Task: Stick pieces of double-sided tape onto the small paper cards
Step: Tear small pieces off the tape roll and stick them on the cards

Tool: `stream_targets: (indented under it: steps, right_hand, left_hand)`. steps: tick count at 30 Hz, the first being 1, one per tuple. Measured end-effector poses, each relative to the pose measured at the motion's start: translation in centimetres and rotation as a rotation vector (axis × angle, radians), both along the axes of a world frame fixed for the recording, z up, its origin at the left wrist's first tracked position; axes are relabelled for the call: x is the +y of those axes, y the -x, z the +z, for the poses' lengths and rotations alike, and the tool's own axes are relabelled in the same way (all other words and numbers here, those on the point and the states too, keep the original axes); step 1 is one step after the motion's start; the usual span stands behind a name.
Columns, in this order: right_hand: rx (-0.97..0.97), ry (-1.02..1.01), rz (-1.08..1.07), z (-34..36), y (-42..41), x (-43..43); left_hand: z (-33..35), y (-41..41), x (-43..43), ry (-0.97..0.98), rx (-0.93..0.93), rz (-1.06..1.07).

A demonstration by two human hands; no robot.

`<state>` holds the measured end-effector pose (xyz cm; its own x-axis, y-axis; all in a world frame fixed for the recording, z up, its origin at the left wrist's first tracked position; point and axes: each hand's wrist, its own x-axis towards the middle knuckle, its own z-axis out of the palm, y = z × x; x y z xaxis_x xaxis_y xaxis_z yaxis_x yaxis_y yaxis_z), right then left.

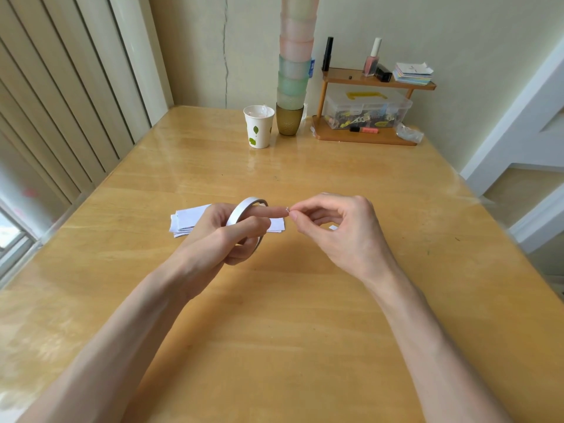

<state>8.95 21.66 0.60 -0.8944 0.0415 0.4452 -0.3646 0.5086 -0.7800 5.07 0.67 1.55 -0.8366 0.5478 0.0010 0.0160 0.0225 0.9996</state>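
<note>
My left hand holds a thin white roll of double-sided tape above the table; the index finger passes through the ring and points right. My right hand pinches a tiny piece of tape between thumb and forefinger, right at the tip of the left index finger. A stack of small white paper cards lies on the table under and behind my left hand, partly hidden by it. A small white scrap shows beneath my right palm.
At the back of the wooden table stand a paper cup with green leaves, a tall stack of coloured cups, and a small wooden shelf with bottles, note papers and a clear box.
</note>
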Motion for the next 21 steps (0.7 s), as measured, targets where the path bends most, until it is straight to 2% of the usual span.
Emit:
stream_targets:
  steps: [11, 21]
  right_hand:
    - [0.000, 0.024, 0.020, -0.02, -0.03, 0.09]
    - [0.047, -0.053, 0.003, -0.17, 0.03, -0.01]
  left_hand:
    - [0.30, -0.16, -0.13, 0.020, -0.029, 0.016]
    - [0.38, -0.02, -0.46, 0.016, -0.044, -0.038]
